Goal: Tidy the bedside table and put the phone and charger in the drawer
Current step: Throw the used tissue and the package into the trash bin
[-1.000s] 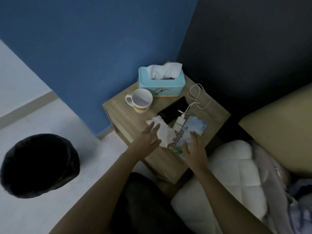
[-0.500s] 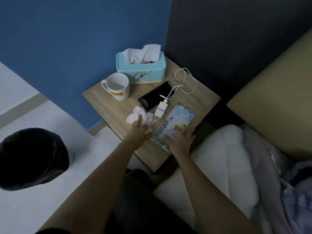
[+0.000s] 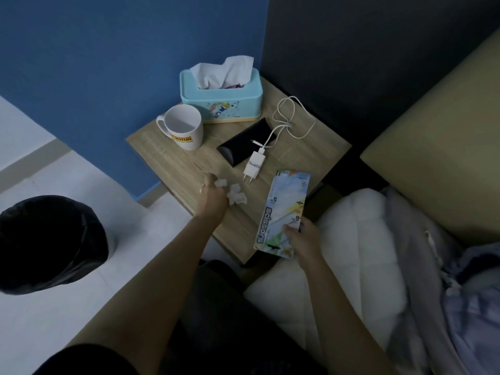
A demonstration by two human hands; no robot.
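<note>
Head: left hand clutches tissue.

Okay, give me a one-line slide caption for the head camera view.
Left hand scrunches a crumpled tissue while right hand grips a scissors packet on the bedside table.

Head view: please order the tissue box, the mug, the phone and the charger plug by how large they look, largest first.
1. tissue box
2. mug and phone: they look about alike, so I do not rank them
3. charger plug, clearly the smallest
</note>
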